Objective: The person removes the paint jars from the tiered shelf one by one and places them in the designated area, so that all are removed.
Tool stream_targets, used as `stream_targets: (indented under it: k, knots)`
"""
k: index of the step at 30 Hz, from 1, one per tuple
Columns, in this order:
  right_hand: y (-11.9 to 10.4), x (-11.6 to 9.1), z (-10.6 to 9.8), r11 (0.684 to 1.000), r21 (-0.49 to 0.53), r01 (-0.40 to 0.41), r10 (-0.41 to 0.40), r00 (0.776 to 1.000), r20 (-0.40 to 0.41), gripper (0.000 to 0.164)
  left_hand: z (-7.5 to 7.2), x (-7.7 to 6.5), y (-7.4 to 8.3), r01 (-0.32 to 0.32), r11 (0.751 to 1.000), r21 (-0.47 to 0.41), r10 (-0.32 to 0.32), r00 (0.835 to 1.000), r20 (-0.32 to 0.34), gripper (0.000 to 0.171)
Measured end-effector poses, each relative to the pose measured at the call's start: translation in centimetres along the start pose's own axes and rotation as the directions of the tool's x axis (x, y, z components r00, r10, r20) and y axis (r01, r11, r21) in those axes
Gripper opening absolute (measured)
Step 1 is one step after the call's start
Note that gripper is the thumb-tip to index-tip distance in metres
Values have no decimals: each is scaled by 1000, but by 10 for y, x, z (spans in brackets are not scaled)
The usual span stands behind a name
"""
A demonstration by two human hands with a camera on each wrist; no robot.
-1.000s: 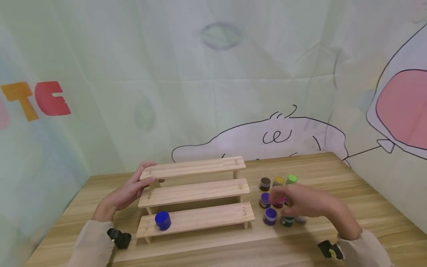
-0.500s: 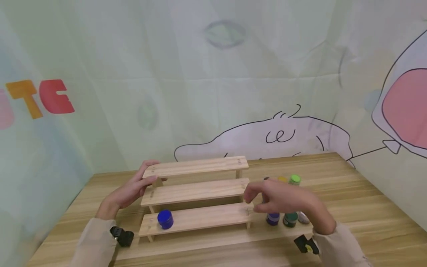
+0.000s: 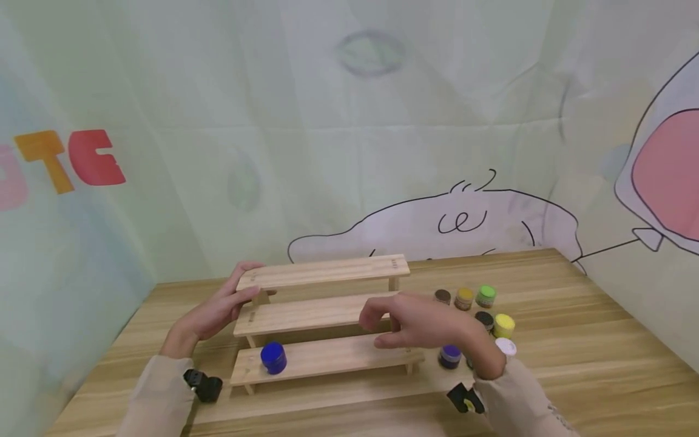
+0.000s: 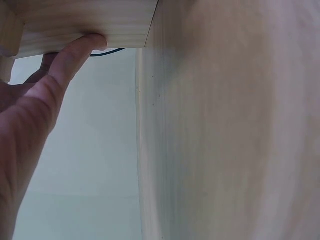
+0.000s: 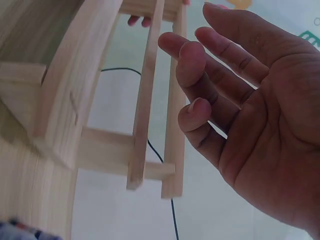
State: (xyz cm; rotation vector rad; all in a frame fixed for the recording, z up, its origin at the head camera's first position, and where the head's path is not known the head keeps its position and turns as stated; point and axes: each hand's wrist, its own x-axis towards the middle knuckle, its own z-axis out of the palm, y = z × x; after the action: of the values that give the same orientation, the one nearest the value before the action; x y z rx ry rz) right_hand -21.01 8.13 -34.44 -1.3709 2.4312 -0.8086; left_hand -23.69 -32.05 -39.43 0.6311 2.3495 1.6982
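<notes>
A three-tier wooden step shelf stands on the table. At the far left end of its top tier, my left hand grips the board and its side support. The left wrist view shows a finger pressed on the wood. A blue paint jar sits toward the left end of the lowest tier. My right hand hovers over the right part of the lower tiers, its fingers loosely bent. The right wrist view shows the right palm and fingers with nothing held.
To the right of the shelf stand several small paint jars: brown, ochre, green, black, yellow, white and dark blue. The right arm hides others. A printed cloth hangs behind the table.
My right hand has moved left from over the paint jars to over the shelf's right part. The left hand keeps its grip on the shelf, and the blue jar has stayed on the lowest tier.
</notes>
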Motion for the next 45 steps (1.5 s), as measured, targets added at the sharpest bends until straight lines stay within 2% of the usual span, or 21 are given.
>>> stream_targets:
  k: [6, 14, 24, 27, 32, 39, 45]
  knots:
    - [-4, 18, 9, 999, -22, 29, -29, 1000, -4, 28, 1, 2, 1, -4, 1000, -6, 4, 1000, 5, 44]
    - [-4, 29, 21, 999, 43, 11, -12, 999, 34, 41, 3, 6, 0, 4, 1000, 8, -4, 1000, -6, 45]
    - [-7, 39, 39, 999, 17, 30, -31, 998, 48, 51, 1, 4, 0, 8, 1000, 3, -8, 1000, -10, 47]
    - [-8, 43, 47, 999, -32, 38, -37, 999, 40, 54, 0, 3, -1, 1, 1000, -7, -1, 1000, 1, 48]
    - [-9, 48, 57, 989, -127, 76, -74, 997, 20, 55, -2, 1, -2, -11, 1000, -21, 11, 1000, 16, 47]
    - [-11, 55, 64, 983, -141, 114, -113, 993, 14, 53, -1, 0, -1, -1, 1000, -5, 1, 1000, 1, 46]
    - [-13, 60, 68, 987, -129, 100, -97, 995, 24, 53, 0, 1, -1, 15, 1000, 2, -15, 1000, -10, 49]
